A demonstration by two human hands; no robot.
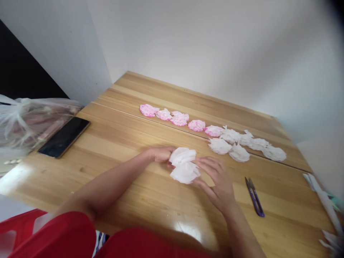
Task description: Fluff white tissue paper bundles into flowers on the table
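Observation:
A white tissue-paper flower (184, 165), gathered at its middle with ruffled layers fanned out on two sides, is held above the table between my hands. My left hand (162, 155) is closed on its left side, with the fingertips partly hidden behind the paper. At the right edge, my right hand (215, 181) pinches the layers between thumb and fingers. Beyond my hands lies a row of pink-edged paper flowers (180, 118), which runs on into several plain white paper flowers (239, 152) to the right.
Purple-handled thread snips (254, 197) lie to the right of my right hand on the wooden table (129, 136). A black phone (64, 137) rests at the left edge beside a clear plastic bag (34, 123). White paper strips (324, 200) lie along the right edge.

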